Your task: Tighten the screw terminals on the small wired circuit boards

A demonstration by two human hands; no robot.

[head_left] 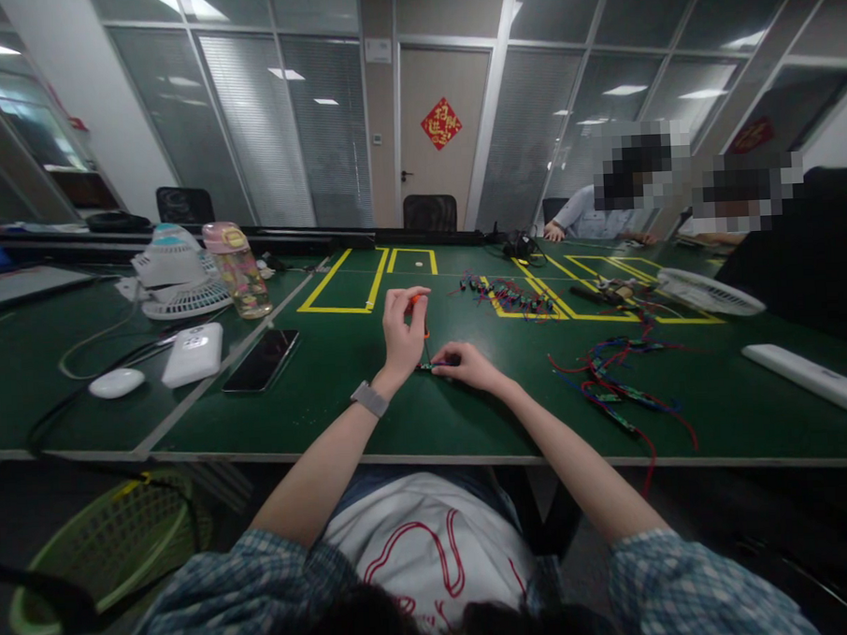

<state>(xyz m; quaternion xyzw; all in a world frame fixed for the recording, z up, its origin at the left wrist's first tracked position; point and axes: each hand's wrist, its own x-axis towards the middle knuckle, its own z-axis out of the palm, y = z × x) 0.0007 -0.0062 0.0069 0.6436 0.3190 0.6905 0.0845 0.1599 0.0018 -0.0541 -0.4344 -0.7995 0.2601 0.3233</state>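
Observation:
My left hand (402, 332), with a watch on its wrist, is closed around the orange-and-black handle of a screwdriver (426, 331). The screwdriver stands upright, its thin shaft pointing down at a small green circuit board (424, 365) on the table. My right hand (466, 364) pinches the right end of that board, which the fingers partly hide. Whether the tip touches a screw is too small to tell. To the right lies a loose group of circuit boards with red and blue wires (613, 384). Farther back is a pile of similar wired boards (510, 295).
On the green table (344, 424), a phone (262, 360), a white power bank (193, 354), a white mouse-like case (117, 382), a bottle (239, 269) and a fan (179, 277) stand left. A long white device (812, 375) lies right. Two people sit at the far right.

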